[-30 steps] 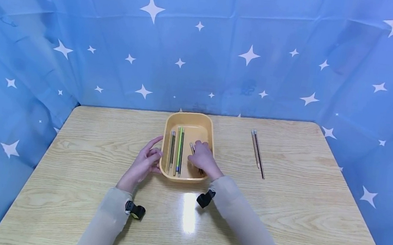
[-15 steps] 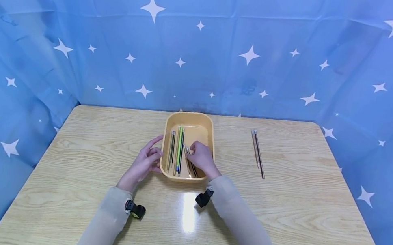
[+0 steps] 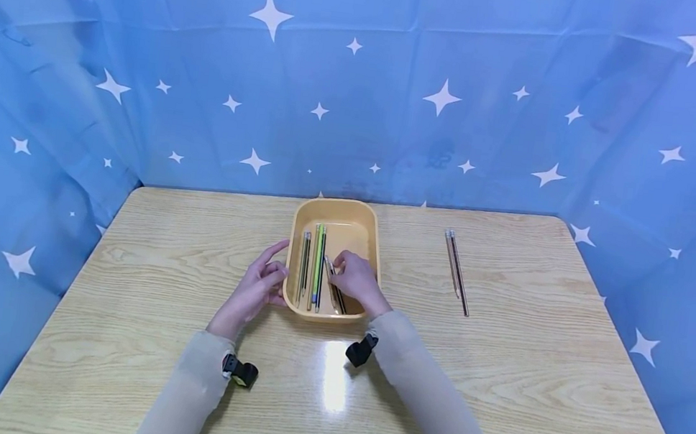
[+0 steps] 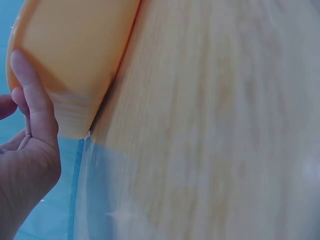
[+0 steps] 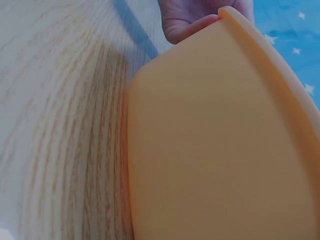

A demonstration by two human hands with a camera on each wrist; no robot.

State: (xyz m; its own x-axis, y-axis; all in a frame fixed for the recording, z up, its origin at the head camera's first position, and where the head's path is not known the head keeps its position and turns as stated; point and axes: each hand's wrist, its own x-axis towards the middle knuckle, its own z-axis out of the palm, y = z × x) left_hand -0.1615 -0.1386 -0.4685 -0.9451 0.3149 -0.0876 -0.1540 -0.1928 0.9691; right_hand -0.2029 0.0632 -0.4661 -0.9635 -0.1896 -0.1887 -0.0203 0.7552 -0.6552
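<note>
From the head, the left hand (image 3: 256, 290) is beside the box (image 3: 355, 237), its fingers loose and touching the box's side; the right hand (image 3: 358, 280) is in the box, fingers bent at the tops of some slanted pencils (image 3: 339, 298); I can't tell if it is pinching them. A green pencil (image 3: 318, 264) and others lie straighter, just left of that hand; two pencils (image 3: 459, 273) lie on the table (image 3: 541, 342), off to its right. The job now looks like lining up the slanted pencils; the next move seems to need a soft nudge left. From the left wrist, one finger rests on the box's outside; from the right wrist, the box's wall hides the pencils and the left hand shows by the far corner.
</note>
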